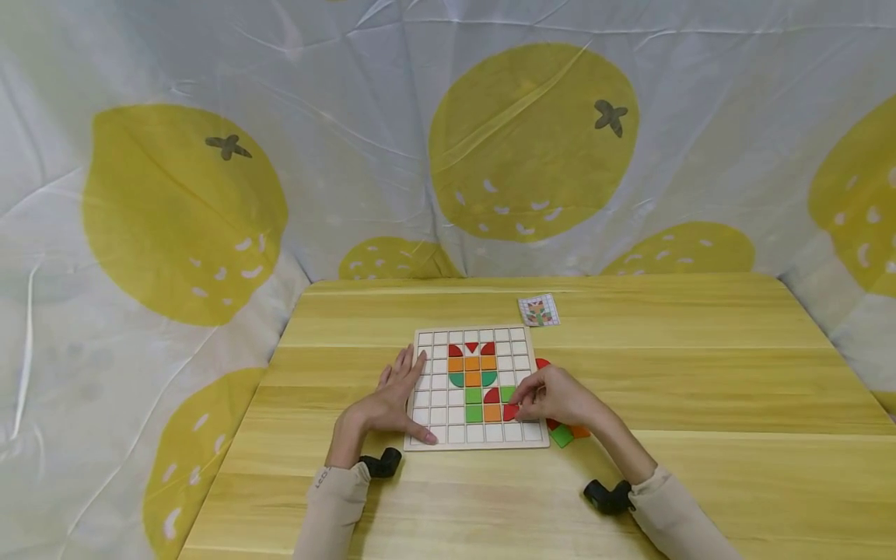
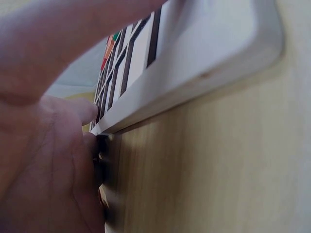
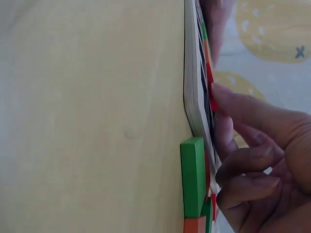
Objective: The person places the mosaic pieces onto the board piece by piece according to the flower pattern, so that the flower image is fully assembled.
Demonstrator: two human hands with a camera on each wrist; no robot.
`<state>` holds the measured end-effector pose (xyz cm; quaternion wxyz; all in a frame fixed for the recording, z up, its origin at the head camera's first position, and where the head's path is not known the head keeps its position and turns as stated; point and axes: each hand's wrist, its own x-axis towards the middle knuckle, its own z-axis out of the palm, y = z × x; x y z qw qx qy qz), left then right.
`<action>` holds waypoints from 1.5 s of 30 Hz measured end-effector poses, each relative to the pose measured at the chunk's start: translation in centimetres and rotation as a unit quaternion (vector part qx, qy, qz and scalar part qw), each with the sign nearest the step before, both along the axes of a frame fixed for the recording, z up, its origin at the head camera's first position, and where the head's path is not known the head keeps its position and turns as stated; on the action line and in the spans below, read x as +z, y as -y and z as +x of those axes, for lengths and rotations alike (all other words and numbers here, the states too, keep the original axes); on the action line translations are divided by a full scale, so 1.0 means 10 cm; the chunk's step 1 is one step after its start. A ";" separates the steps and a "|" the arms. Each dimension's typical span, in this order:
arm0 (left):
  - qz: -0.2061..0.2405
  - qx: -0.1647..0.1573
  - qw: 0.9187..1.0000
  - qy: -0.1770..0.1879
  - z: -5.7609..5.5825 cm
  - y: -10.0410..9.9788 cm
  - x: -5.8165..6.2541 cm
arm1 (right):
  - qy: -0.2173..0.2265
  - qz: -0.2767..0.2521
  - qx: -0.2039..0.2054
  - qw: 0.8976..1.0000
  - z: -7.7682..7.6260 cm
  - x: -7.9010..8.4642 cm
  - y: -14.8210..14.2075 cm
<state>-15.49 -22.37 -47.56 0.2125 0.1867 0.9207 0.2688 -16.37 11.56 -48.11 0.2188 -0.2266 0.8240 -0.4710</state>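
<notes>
A wooden grid board (image 1: 458,434) lies flat on the table with red, orange and green pieces forming a flower shape in its squares. My right hand (image 1: 556,398) is over the board's right side, pinching a red piece with a curved edge (image 1: 510,413) at a square right of an orange square piece (image 1: 492,413). In the right wrist view thumb and fingertip meet at that red piece (image 3: 211,90). My left hand (image 1: 385,406) rests along the board's left edge, thumb and fingers spread, the thumb on the near left corner. In the left wrist view the board's rim (image 2: 194,80) runs beside the palm.
Loose pieces, including a green block (image 3: 193,177), lie against the board's right side, partly under my right hand. A small pattern card (image 1: 539,309) lies beyond the board's far right corner. A lemon-print cloth (image 1: 350,155) hangs behind the table (image 1: 700,373).
</notes>
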 end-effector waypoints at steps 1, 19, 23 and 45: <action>0.000 0.000 1.000 0.001 0.00 0.00 0.00 | 0.003 0.000 -0.005 1.000 0.00 0.00 0.01; 0.000 0.000 1.000 0.004 -0.01 0.00 0.00 | -0.012 -0.015 -0.052 0.998 -0.07 0.05 -0.11; -0.004 0.000 1.000 0.007 -0.02 0.01 -0.01 | -0.025 -0.009 -0.091 0.996 -0.15 0.10 -0.28; -0.004 0.004 1.000 0.011 -0.01 0.01 -0.02 | 0.019 -0.012 0.020 1.000 -0.27 -0.04 -0.87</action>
